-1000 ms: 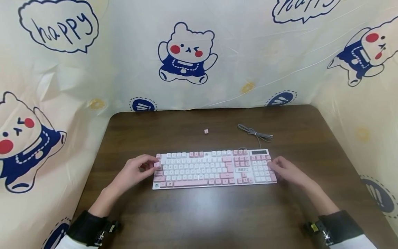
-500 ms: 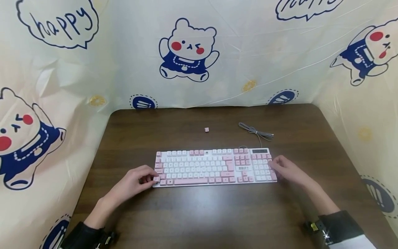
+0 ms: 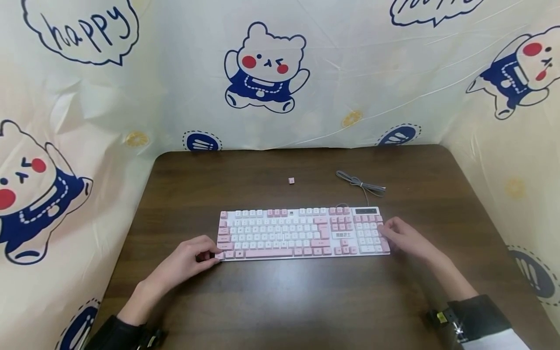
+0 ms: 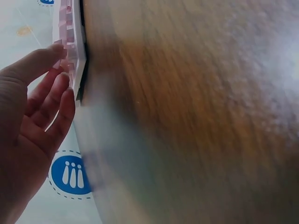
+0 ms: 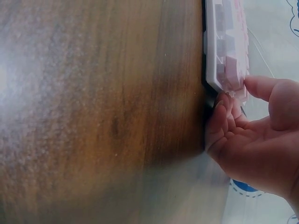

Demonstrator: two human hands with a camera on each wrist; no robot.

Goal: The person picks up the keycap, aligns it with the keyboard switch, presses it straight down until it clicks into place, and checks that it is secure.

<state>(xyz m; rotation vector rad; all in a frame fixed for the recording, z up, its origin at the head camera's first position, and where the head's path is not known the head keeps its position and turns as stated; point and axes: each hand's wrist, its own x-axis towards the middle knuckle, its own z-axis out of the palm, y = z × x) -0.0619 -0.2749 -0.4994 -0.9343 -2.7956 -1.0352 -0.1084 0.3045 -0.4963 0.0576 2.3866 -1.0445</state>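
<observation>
A pink and white keyboard [image 3: 280, 236] lies flat on the table, its long side facing me. At its front left corner my left hand [image 3: 189, 261] pinches a pink keycap [image 4: 60, 55] between thumb and fingertips, right at the corner key position. Across at the right end, my right hand [image 3: 407, 239] holds the keyboard's edge. Its thumb touches the pink keys and its curled fingers meet the side, as the right wrist view shows. A loose pink keycap [image 3: 291, 181] sits behind the keyboard. In the top row one key position [image 3: 291, 213] shows a dark socket.
A grey cable [image 3: 360, 184], bundled and tied, lies behind the keyboard's right part. The brown wooden table [image 3: 280, 296] has rounded back corners. Printed sheeting [image 3: 262, 126] hangs along its back and sides.
My left hand has moved down the keyboard's left edge to the front corner, carrying the pink keycap, and settled there. The right hand keeps its place. The head view has tilted slightly.
</observation>
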